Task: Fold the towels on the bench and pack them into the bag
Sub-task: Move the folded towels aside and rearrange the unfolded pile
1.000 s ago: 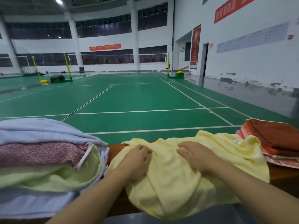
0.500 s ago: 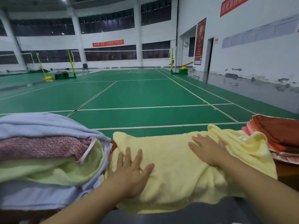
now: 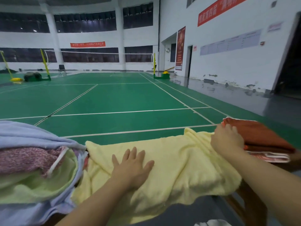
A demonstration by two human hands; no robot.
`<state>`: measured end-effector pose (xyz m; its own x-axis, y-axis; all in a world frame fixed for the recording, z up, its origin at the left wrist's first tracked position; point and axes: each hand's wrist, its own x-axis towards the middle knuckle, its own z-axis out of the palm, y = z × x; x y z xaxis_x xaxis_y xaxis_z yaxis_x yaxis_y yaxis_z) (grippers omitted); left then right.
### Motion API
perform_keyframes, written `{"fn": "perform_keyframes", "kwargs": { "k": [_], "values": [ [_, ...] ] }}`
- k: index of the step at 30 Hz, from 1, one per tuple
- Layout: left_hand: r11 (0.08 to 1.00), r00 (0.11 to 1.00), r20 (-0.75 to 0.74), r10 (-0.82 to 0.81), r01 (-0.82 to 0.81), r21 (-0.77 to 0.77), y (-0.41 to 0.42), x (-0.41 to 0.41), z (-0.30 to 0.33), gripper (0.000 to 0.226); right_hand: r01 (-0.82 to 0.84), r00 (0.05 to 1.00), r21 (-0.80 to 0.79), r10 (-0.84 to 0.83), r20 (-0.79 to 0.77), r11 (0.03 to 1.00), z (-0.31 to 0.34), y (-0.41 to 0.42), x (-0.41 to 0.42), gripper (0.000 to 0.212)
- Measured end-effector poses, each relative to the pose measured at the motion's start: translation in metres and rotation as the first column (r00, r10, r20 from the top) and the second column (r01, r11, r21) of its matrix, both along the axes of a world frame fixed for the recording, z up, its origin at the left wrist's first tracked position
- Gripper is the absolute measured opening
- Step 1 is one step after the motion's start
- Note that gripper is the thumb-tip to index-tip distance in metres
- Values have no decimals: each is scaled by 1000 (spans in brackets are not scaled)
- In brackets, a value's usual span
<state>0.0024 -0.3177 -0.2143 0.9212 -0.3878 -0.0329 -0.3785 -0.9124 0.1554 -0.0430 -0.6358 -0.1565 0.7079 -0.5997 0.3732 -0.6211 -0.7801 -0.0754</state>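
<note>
Smoothing looks the step: yellow towel (image 3: 171,162) lies spread on the table just left of the rust towel stack (image 3: 260,136), left hand (image 3: 132,168) flat and open pressing it, right hand (image 3: 228,141) apparently gripping its far-right edge; pull taut before folding.

pale yellow towel (image 3: 171,160), rust-orange towel (image 3: 260,136), green floor (image 3: 122,98)

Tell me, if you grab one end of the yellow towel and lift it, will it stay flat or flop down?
Probably flop: the yellow towel is creased and its near edge droops over the bench. It looks light for its size, being thin terry. It likely won't slide easily while the left hand presses flat on it.
</note>
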Motion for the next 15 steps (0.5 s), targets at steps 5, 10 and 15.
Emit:
{"fn": "perform_keyframes", "kwargs": {
  "k": [5,10,15],
  "values": [
    [997,997,-47,66,-64,30,6,3,6,76,57,979,-39,-64,-194,998,4,-20,-7,49],
    [997,997,-35,67,-66,36,14,2,5,77,34,970,-19,-37,-242,999,4,-21,-13,24],
    [998,998,-29,49,-49,29,14,3,5,76,-119,987,176,136,-83,977,21,-21,-5,38]
  ]
}}
